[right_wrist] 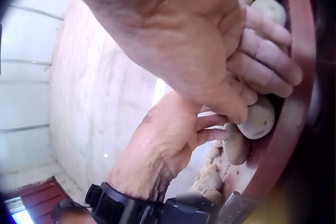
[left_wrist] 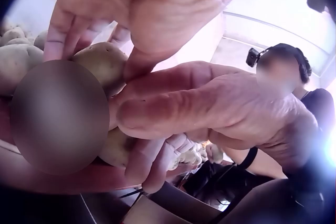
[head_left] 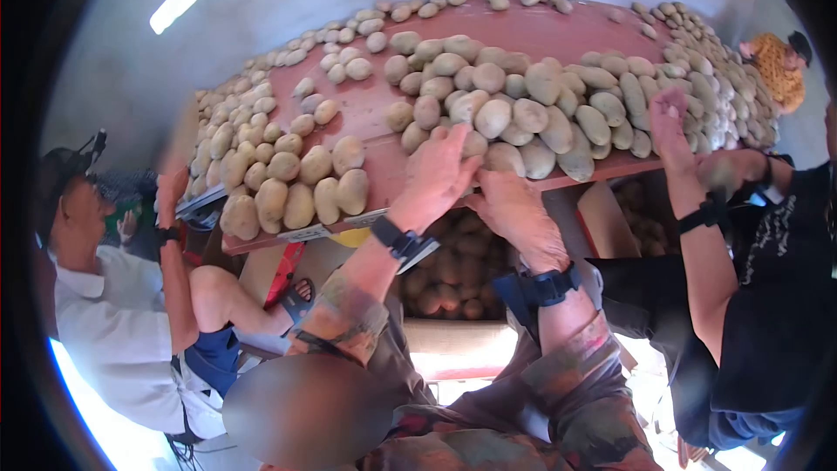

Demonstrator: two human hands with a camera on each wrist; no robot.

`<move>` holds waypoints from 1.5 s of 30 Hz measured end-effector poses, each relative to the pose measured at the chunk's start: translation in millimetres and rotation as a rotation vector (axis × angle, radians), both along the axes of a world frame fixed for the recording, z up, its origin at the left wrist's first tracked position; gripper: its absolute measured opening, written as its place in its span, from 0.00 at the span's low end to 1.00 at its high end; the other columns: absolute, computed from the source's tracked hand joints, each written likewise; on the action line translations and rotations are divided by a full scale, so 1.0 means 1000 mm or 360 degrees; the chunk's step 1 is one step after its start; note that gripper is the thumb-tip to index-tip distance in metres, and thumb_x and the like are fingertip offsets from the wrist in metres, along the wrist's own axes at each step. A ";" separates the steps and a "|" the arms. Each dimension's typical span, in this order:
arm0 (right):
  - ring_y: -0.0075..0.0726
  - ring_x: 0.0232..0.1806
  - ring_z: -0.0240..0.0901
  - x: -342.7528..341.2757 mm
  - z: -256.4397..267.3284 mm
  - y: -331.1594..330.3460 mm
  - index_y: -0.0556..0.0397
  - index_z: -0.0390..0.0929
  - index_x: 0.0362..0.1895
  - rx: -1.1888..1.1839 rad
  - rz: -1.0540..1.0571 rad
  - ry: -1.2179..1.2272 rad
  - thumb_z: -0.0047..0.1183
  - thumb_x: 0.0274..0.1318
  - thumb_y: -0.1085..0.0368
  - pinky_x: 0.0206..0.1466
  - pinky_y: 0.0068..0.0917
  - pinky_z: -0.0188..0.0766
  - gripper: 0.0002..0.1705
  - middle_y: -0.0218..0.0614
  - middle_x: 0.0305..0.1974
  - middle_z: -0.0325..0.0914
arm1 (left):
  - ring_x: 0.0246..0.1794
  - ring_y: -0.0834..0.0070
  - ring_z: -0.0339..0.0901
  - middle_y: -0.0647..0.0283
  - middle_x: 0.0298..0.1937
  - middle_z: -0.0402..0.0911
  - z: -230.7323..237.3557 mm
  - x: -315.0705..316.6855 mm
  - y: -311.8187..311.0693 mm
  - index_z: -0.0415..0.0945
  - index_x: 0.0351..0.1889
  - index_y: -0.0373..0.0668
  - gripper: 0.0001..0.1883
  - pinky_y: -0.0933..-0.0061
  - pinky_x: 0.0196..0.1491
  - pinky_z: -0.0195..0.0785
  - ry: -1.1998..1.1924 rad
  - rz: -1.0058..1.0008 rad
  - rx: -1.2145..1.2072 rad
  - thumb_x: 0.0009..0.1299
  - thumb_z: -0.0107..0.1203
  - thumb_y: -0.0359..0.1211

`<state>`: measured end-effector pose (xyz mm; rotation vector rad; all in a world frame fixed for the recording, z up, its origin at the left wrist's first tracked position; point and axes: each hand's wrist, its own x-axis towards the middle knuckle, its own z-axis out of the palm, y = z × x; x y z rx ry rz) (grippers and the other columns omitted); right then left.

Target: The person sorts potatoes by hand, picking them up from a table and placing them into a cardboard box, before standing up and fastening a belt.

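A heap of potatoes (head_left: 488,78) lies on the red table (head_left: 375,113), reaching its front edge. My left hand (head_left: 436,173) is at the near side of the heap. In the left wrist view its thumb and fingers lie on either side of a potato (left_wrist: 102,66), pinching it. Close on the right, my right hand (head_left: 516,214) is at the table edge. The right wrist view shows its fingers (right_wrist: 262,58) mostly straight over potatoes at the rim. A pale potato (right_wrist: 257,119) sits beside its thumb. The two hands nearly meet.
More potatoes (head_left: 288,170) lie in a group on the left. Under the table edge, between the knees, is a container of potatoes (head_left: 458,262). An open cardboard box (head_left: 606,218) stands right of it. People sit on both sides; the right person's hand (head_left: 671,126) is near the heap.
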<state>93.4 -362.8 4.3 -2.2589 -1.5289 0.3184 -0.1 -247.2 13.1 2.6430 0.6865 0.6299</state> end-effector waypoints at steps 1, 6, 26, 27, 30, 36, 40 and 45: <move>0.57 0.45 0.78 0.001 -0.002 0.000 0.50 0.79 0.49 0.0021 -0.0003 0.0001 0.59 0.55 0.51 0.48 0.48 0.73 0.22 0.50 0.40 0.81 | 0.44 0.46 0.75 0.45 0.45 0.75 -0.001 0.003 0.002 0.67 0.56 0.41 0.23 0.50 0.44 0.69 -0.0095 -0.0054 0.0071 0.67 0.58 0.41; 0.58 0.45 0.78 -0.002 0.000 0.002 0.52 0.79 0.48 0.0032 0.0031 0.0001 0.59 0.55 0.50 0.47 0.49 0.73 0.23 0.52 0.41 0.81 | 0.47 0.46 0.76 0.45 0.46 0.75 -0.007 0.017 0.006 0.67 0.54 0.42 0.28 0.51 0.47 0.70 -0.0022 0.0082 -0.0119 0.61 0.65 0.44; 0.54 0.43 0.79 -0.005 0.010 0.008 0.53 0.84 0.36 0.0069 -0.0125 0.0072 0.54 0.57 0.50 0.47 0.47 0.72 0.19 0.48 0.36 0.82 | 0.49 0.78 0.76 0.62 0.53 0.77 -0.011 -0.075 -0.002 0.70 0.62 0.41 0.23 0.75 0.43 0.75 -0.0829 -0.0098 -0.1448 0.69 0.56 0.35; 0.54 0.43 0.79 -0.003 0.008 0.009 0.53 0.84 0.35 0.0041 -0.0157 0.0123 0.53 0.57 0.50 0.47 0.47 0.71 0.19 0.48 0.35 0.82 | 0.49 0.78 0.76 0.62 0.53 0.77 -0.011 -0.079 -0.003 0.70 0.62 0.41 0.23 0.75 0.43 0.75 -0.0837 -0.0096 -0.1440 0.69 0.56 0.35; 0.53 0.43 0.79 0.001 -0.002 0.011 0.51 0.84 0.36 0.0062 -0.0182 0.0254 0.54 0.56 0.50 0.47 0.46 0.72 0.18 0.47 0.35 0.82 | 0.48 0.78 0.76 0.62 0.53 0.77 -0.010 -0.096 -0.002 0.70 0.62 0.41 0.23 0.74 0.44 0.74 -0.0785 -0.0028 -0.1302 0.69 0.56 0.36; 0.52 0.42 0.79 0.000 0.000 0.010 0.52 0.84 0.36 0.0063 -0.0150 0.0267 0.55 0.53 0.52 0.48 0.44 0.72 0.17 0.46 0.35 0.82 | 0.51 0.70 0.75 0.57 0.51 0.78 -0.006 -0.141 0.023 0.75 0.56 0.41 0.19 0.71 0.56 0.68 -0.0922 -0.0019 -0.0637 0.65 0.56 0.30; 0.52 0.42 0.79 0.000 0.002 0.008 0.52 0.84 0.36 0.0051 -0.0150 0.0255 0.55 0.53 0.53 0.48 0.44 0.72 0.16 0.46 0.35 0.82 | 0.58 0.76 0.70 0.63 0.56 0.76 0.012 -0.183 0.046 0.75 0.57 0.42 0.20 0.76 0.61 0.62 -0.0758 0.0157 -0.0471 0.65 0.54 0.25; 0.53 0.42 0.79 -0.002 0.006 0.006 0.52 0.84 0.35 0.0043 -0.0145 0.0234 0.55 0.53 0.53 0.48 0.44 0.72 0.16 0.47 0.36 0.82 | 0.46 0.73 0.78 0.58 0.46 0.82 0.016 -0.227 0.095 0.78 0.54 0.43 0.20 0.74 0.52 0.69 -0.0827 0.0534 -0.0619 0.62 0.57 0.31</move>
